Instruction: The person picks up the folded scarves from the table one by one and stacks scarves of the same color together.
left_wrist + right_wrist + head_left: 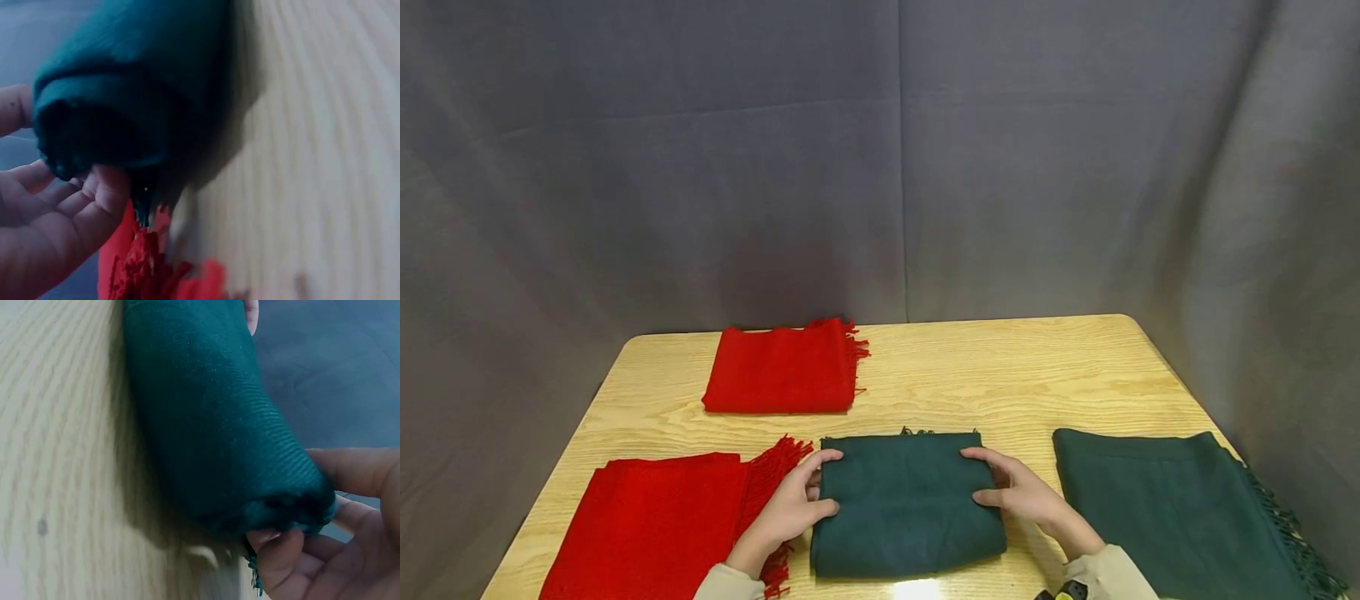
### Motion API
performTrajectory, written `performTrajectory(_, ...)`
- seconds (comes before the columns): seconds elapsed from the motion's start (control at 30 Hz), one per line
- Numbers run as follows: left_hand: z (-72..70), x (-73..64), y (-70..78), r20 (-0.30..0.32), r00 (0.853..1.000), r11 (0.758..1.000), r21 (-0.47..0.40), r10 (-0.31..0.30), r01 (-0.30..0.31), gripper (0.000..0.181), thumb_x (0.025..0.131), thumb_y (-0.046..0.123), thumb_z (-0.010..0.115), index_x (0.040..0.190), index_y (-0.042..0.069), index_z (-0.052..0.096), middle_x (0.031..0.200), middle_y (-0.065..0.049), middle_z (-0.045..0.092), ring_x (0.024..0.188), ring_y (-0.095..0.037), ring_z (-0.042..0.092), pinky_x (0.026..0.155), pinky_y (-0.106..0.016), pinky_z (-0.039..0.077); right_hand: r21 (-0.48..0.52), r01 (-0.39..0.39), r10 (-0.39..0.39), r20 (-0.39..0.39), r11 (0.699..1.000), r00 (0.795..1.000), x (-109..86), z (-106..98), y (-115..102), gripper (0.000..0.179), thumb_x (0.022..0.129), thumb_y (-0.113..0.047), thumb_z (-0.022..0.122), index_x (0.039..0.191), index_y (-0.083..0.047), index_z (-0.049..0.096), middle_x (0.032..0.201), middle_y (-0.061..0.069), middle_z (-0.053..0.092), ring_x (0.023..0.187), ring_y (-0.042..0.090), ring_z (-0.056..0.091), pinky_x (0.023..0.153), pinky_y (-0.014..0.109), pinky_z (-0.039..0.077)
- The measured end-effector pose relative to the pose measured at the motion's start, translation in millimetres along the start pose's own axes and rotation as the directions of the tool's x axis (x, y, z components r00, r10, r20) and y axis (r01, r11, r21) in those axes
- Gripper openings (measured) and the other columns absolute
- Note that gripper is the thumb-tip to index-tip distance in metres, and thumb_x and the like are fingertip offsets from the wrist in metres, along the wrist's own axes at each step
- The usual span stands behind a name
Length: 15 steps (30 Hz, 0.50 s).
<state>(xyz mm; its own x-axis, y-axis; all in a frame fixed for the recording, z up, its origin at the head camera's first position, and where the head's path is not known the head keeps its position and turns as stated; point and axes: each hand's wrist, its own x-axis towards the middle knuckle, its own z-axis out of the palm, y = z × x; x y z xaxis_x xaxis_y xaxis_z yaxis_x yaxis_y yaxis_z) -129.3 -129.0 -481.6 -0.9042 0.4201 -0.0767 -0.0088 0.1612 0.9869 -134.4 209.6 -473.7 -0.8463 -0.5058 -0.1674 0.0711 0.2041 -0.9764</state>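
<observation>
A dark green fringed scarf (910, 510), folded into a thick bundle, is between my two hands at the front middle of the table. My left hand (792, 510) grips its left end, thumb and fingers spread around the side. The right hand (1024, 495) holds the opposite end the same way. In the left wrist view, the end of the bundle (125, 69) shows rolled layers, with fingertips curled under its edge. The right wrist view has the bundle (206, 419) close over the wood, thumb and fingers at its open end.
Left of the bundle lies a red fringed scarf (655, 525), its tassels beneath my left forearm. A smaller folded red scarf (778, 371) sits at the back left. Another dark green scarf (1172, 508) lies flat on the right, over the table's (1000, 367) edge. Grey curtains (880, 167) surround the table.
</observation>
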Motion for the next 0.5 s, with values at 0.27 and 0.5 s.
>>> performTrajectory(0.27,-4.4,-0.7,-0.7,-0.044,0.998,0.956,0.289,0.055,-0.040,0.056,0.075,-0.001,0.069,0.126,0.002,0.047,0.089,-0.009,0.055,0.050,-0.011,0.045,0.053,-0.023,0.044,-0.114,-0.034,0.024,-0.081,0.993,0.996,-2.5,-4,3,0.059,0.083,-0.007,0.064,0.134,0.001,0.036,0.088,0.012,0.052,0.067,0.017,0.051,0.052,0.030,0.046)
performTrajectory(0.5,-4.0,-2.4,3.7,-0.225,0.964,0.931,0.361,0.144,-0.055,0.039,0.073,-0.004,0.070,0.111,0.000,0.059,0.080,-0.007,0.053,0.057,-0.011,0.050,0.055,-0.022,0.044,-0.137,-0.018,0.007,-0.080,0.990,0.997,-10.0,-14,1,0.051,0.087,-0.006,0.059,0.131,0.003,0.037,0.084,0.011,0.052,0.060,0.018,0.053,0.049,0.027,0.042)
